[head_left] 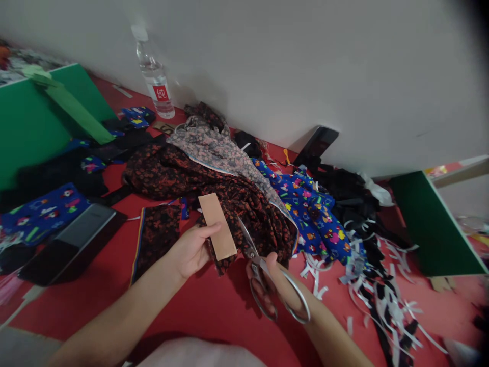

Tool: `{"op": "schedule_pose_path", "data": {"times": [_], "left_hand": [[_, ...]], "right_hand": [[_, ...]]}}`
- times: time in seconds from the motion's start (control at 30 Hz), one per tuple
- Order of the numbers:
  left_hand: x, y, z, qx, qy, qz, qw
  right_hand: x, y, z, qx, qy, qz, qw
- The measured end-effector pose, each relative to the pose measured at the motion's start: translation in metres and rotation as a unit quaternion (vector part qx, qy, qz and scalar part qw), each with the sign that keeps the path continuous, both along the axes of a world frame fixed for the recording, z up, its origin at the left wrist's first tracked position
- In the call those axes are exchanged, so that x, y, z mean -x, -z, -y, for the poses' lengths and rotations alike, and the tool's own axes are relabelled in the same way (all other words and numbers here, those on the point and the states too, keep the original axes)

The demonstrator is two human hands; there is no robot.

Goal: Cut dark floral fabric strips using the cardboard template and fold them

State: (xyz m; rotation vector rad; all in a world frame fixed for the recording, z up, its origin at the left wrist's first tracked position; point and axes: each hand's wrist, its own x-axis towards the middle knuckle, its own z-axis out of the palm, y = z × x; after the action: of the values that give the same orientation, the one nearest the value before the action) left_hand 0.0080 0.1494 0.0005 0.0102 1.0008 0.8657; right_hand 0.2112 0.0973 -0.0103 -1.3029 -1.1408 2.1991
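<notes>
A tan rectangular card point(217, 227) is held in my left hand point(194, 250), thumb on top and the other fingers beneath, with a piece of dark floral fabric under the card. My right hand point(272, 280) has its fingers through the handles of metal scissors point(249, 242). The blades point up and away, just right of the card, and look nearly closed. Beyond both hands lies a crumpled dark floral cloth point(164, 171) with a grey floral part point(233, 153). A flat dark floral piece point(158, 234) with a striped edge rests left of the card.
On the red surface point(214, 316) are blue patterned cloth point(313, 214), white strip scraps point(397, 311) and black cloth at right. A water bottle point(156, 81) stands by the wall. Green panels point(435, 224) flank both sides; a black device point(72, 244) lies at left, a phone point(319, 142) leans behind.
</notes>
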Motion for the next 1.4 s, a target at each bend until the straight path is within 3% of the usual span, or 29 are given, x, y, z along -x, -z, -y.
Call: {"op": "schedule_pose_path", "data": {"times": [0.2,0.4,1.1,1.4], "left_hand": [[0.0010,0.0001,0.0005,0.004,0.006,0.008,1.000],[0.0031,0.0010,-0.0010,-0.003,0.000,0.005,1.000],[0.0055,-0.0012,-0.0023,-0.016,-0.017,-0.004,1.000],[0.0043,-0.0032,0.0001,-0.016,-0.007,-0.006,1.000]], "right_hand": [[-0.0003,-0.0016,-0.0012,-0.018,-0.008,0.040,0.999],[0.0007,-0.0004,-0.0014,0.009,-0.012,-0.010,1.000],[-0.0045,-0.0087,0.0013,-0.012,-0.028,-0.008,1.000],[-0.0004,-0.0071,0.0021,0.001,-0.004,0.026,1.000]]}}
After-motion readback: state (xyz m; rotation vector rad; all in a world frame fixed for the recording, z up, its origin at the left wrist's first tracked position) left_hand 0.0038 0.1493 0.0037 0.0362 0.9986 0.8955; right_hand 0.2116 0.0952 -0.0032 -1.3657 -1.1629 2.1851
